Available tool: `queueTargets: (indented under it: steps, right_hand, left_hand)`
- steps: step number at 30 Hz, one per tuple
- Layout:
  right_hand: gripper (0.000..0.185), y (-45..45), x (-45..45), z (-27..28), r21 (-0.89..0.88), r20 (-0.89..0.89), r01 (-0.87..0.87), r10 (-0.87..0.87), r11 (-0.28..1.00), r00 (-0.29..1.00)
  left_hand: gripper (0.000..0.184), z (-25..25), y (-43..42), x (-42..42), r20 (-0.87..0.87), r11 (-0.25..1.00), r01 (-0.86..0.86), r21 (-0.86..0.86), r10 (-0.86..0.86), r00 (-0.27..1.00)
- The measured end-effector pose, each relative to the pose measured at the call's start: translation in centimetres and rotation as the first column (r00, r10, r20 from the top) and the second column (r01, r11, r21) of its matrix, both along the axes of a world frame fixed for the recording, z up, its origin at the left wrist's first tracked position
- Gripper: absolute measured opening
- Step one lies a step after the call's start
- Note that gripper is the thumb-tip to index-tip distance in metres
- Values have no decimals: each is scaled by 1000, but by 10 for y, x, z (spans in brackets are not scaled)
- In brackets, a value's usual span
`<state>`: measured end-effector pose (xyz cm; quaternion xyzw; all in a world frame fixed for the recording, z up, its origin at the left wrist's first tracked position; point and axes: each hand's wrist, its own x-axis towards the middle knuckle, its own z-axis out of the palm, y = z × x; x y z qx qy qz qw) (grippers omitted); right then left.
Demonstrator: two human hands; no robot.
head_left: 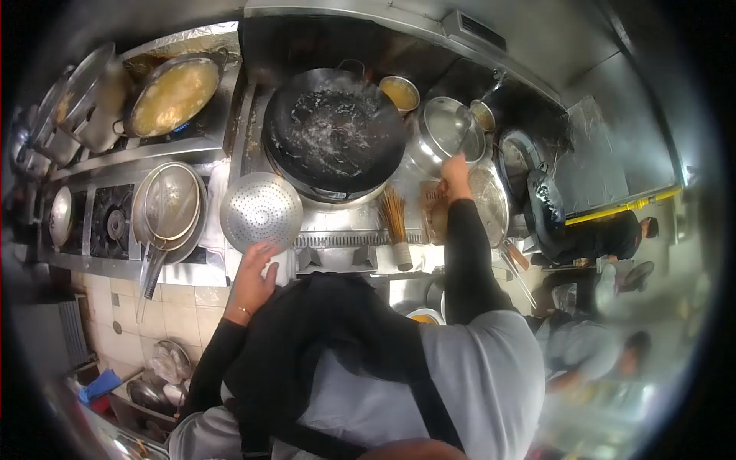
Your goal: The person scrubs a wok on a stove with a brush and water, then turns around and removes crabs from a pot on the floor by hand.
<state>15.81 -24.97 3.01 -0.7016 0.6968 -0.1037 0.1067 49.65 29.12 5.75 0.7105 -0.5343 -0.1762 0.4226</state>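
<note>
My left hand is closed at the near edge of a round perforated skimmer, which lies level just left of the wok; the grip itself is partly hidden. Stretched forward to the right, my right hand is closed around the handle of a ladle. The ladle's head reaches into a metal pot of liquid. Between my hands sits a large black wok with bubbling or splashing liquid inside. A bamboo wok brush stands at the front of the range, left of my right forearm.
On the left are a pan of yellowish oil over a blue flame and stacked strainers with handles jutting out. A small container of yellow liquid stands behind the wok. Another strainer lies right of my arm. Other people are at the right.
</note>
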Motion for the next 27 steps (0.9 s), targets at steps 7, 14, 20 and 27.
queueTargets:
  steps: [7, 14, 20, 27]
  right_hand:
    - [9, -39, -8, -16, 387, 628, -456, -591, 801, -506]
    - [20, 79, -3, 124, 408, 663, -504, -626, 762, -410]
    - [10, 174, 25, 155, 448, 709, -545, -653, 709, -266]
    - [67, 205, 31, 140, 428, 883, -427, -268, 797, 386]
  left_hand:
    - [38, 1, 2, 5, -119, 997, -67, 45, 72, 990]
    - [43, 10, -96, -16, 210, 959, 283, -31, -270, 940]
    - [33, 4, -189, -47, 528, 947, 289, 140, -318, 787]
    - [30, -27, -221, -42, 489, 956, 223, 192, -290, 822]
